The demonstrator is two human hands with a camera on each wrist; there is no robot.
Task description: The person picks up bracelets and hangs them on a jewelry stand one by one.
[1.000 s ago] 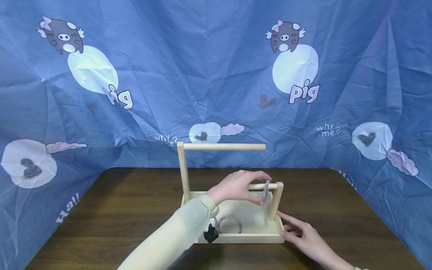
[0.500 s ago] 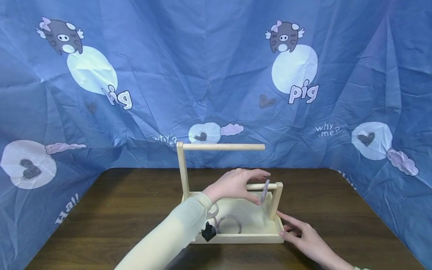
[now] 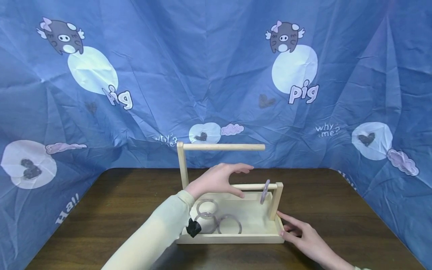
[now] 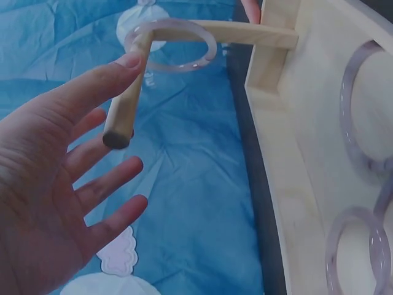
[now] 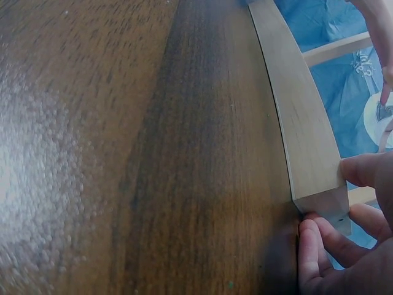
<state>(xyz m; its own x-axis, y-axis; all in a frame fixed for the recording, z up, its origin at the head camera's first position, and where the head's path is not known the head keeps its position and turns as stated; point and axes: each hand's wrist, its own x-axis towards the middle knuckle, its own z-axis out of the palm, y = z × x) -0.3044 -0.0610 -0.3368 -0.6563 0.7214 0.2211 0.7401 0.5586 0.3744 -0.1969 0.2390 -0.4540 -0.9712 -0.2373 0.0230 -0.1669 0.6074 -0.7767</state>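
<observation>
Head view: a pale purple ring point(image 3: 265, 192) hangs around the lower bar point(image 3: 248, 186), near the right post point(image 3: 276, 201) of a wooden tray point(image 3: 233, 239). The left hand point(image 3: 216, 182), left of that ring and apart from it, holds nothing; its fingers are spread wide about the bar's free end, and whether the thumb touches the bar I cannot tell. Three similar rings point(image 3: 230, 216) lie in the tray's left and middle. The right hand point(image 3: 305, 238), fingers bent, grips the tray's right end at the near corner, on a dark table point(image 3: 320, 195).
</observation>
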